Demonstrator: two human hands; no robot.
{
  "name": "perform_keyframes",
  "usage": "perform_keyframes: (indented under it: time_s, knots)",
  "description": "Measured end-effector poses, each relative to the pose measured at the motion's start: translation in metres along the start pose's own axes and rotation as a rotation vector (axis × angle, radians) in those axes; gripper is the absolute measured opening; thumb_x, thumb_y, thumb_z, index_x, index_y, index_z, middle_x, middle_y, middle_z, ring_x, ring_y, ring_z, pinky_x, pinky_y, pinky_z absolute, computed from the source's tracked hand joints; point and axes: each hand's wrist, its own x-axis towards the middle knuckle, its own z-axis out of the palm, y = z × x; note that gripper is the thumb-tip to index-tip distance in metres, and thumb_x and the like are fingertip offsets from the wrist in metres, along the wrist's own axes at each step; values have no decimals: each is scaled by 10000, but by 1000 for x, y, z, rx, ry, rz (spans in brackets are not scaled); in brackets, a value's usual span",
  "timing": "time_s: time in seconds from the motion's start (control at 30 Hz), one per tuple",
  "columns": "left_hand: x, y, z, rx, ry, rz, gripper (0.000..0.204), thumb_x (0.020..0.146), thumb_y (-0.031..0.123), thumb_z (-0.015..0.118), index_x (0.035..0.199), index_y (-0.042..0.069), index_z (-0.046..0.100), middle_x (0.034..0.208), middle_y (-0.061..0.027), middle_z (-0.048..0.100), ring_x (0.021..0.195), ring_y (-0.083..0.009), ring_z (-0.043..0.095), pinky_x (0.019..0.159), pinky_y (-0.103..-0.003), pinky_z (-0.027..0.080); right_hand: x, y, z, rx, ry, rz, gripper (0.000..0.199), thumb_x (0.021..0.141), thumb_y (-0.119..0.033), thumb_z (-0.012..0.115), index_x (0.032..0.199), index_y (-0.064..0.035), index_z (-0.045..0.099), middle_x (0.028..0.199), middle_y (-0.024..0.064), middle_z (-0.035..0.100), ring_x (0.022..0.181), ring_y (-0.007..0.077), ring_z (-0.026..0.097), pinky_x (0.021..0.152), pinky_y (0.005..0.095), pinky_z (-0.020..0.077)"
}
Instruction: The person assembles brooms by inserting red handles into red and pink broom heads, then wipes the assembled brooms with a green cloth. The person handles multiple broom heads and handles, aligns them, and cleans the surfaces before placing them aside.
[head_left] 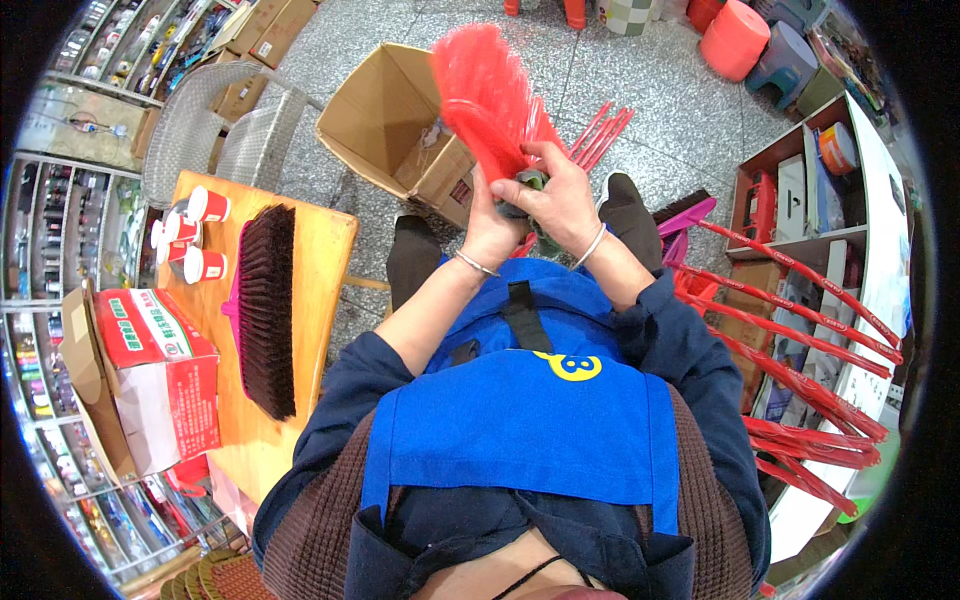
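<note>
The left hand (487, 232) and right hand (567, 200) hold the base of a red broom head (490, 90) in their fingers, its bristles pointing far, near an open cardboard box (362, 125). A dark-bristled broom head (268, 310) lies on the left desk (325, 245).

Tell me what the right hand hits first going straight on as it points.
Probably the red bristles, directly ahead of the right hand; the gap, if any, is unclear.
</note>
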Motion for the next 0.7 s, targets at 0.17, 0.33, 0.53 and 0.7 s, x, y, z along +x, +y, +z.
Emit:
perform_keyframes:
  time_s: [0.17,0.33,0.53,0.7]
  knots:
    - [-20,29,6,-268,-80,-204,693,602,-137,650,1242,66,481,1102,-50,596,984,-196,615,858,-363,536,1,12,-13,520,-104,152,286,783,-132,770,1019,-28,646,837,23,650,756,72,586,669,238,496]
    - [-19,27,6,-318,-138,-162,663,622,-138,625,1245,39,482,1157,-74,601,1028,-199,612,863,-355,529,10,3,-32,571,75,311,142,843,-162,717,859,-25,682,739,-8,623,644,61,540,580,235,452]
    - [-21,19,13,-282,-145,-199,588,669,-132,635,1212,33,481,1041,-81,635,886,-182,644,714,-323,549,31,-38,-46,579,112,-46,196,888,-170,646,1018,-24,630,893,57,654,763,128,614,702,268,507]
    - [-16,16,22,-225,11,-216,420,854,52,638,1244,93,487,1137,-52,591,980,-169,601,778,-322,530,32,-40,5,-312,-52,-715,443,670,15,647,1110,-31,618,1137,133,617,1054,313,589,895,381,486]
